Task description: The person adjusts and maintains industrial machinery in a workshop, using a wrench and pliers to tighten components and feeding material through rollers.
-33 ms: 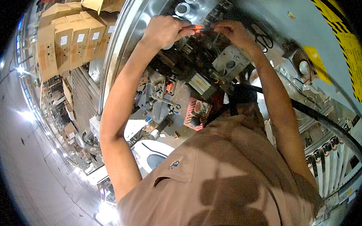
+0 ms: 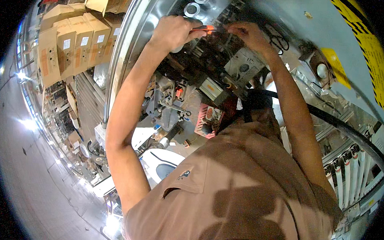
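My left hand (image 2: 172, 32) is closed around an orange-and-black handled tool (image 2: 203, 29), deep inside the machine. Its tip points right, toward my other hand, and is too dark to make out. My right hand (image 2: 250, 36) is at the far side of the same dark mechanism (image 2: 203, 56), fingers bent together. Whatever lies between those fingertips is too small and shadowed to name. Just right of the right hand is a looped black cable (image 2: 280, 41). A grey metal block with a round knob (image 2: 245, 67) sits below that hand, and a white-rimmed round part (image 2: 191, 9) is above my left hand.
Closer to my body are a red slotted tray (image 2: 203, 125), a scissor-like metal tool (image 2: 175, 107) and a white oval object (image 2: 162, 163). A thick black hose (image 2: 341, 126) crosses at right. Cardboard boxes (image 2: 77, 40) stand left, beyond the metal frame edge (image 2: 117, 61).
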